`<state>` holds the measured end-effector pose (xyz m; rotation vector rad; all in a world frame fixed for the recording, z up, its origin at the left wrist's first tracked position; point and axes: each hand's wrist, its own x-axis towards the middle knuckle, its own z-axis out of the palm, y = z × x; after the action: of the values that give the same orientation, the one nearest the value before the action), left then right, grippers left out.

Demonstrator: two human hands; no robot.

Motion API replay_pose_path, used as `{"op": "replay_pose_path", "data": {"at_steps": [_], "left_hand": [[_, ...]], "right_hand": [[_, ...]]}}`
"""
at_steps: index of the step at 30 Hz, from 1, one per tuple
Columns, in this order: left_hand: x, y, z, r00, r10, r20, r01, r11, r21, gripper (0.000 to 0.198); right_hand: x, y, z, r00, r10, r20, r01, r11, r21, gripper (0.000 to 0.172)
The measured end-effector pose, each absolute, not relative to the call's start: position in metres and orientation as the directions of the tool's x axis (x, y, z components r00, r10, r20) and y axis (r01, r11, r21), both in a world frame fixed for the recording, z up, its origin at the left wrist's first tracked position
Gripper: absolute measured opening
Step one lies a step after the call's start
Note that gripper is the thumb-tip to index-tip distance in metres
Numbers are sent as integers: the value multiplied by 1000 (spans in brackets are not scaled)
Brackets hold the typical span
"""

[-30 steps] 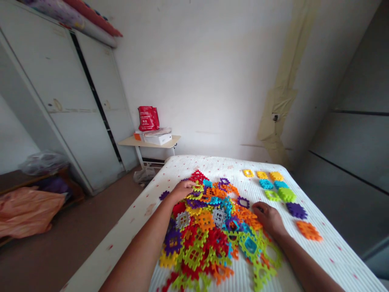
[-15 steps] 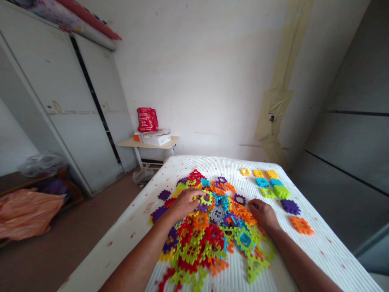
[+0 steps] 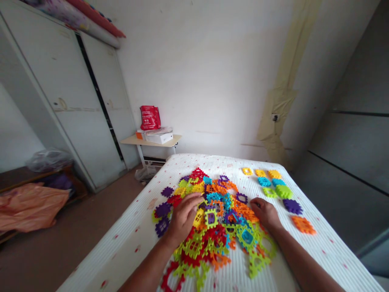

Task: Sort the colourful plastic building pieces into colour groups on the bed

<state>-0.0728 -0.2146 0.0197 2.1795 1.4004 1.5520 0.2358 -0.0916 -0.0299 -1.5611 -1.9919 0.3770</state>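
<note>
A heap of toothed plastic building pieces, in several colours, spreads over the bed-like surface [image 3: 121, 247]. Over the heap's left part is my left hand [image 3: 185, 213], its fingers stretched to the right and thumb apart, among the pieces. Close to its fingers lie a yellow window piece [image 3: 199, 218] and a lime square frame [image 3: 211, 218] above a purple piece. My right hand [image 3: 266, 214] rests at the heap's right edge beside orange pieces [image 3: 245, 211], fingers curled closed; their inside is hidden. A purple frame [image 3: 242, 198] lies just left of it.
Sorted apart at the right are yellow [image 3: 274, 174], blue [image 3: 264, 181], lime [image 3: 284, 191], purple [image 3: 292, 206] and orange pieces [image 3: 304, 224]. A small table [image 3: 130, 140] with a red bag [image 3: 150, 117] stands behind, left of the wall socket [image 3: 275, 117].
My left hand has swept slightly toward me through the heap. The lime frame has shifted nearer, the yellow window piece now shows, and the grey window piece is mostly covered. My right hand stays put.
</note>
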Motion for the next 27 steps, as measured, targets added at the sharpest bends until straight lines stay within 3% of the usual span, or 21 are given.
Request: {"op": "replay_pose_path", "data": {"at_steps": [3,5,10,15,27], "left_hand": [[-87,-209,14,-222,711,667,609,-433,664,28],[-95,-206,9,-297,701,649,648,-351,676,25],[-108,-206,0,-272,756,596,755,-217,619,27],[-124,-202,-4,-360,740,568,764,-116,635,25],[-137,-198,-11,-457,722,520,714,-51,698,25]], "right_hand": [[237,-89,-33,-148,952,268,789,277,-549,30],[238,-88,-35,-141,948,285,786,282,-550,29],[239,-86,-38,-132,953,273,788,268,-554,29],[241,-85,-39,-151,949,276,773,287,-566,29],[249,-77,-41,-52,968,246,679,215,-701,34]]}}
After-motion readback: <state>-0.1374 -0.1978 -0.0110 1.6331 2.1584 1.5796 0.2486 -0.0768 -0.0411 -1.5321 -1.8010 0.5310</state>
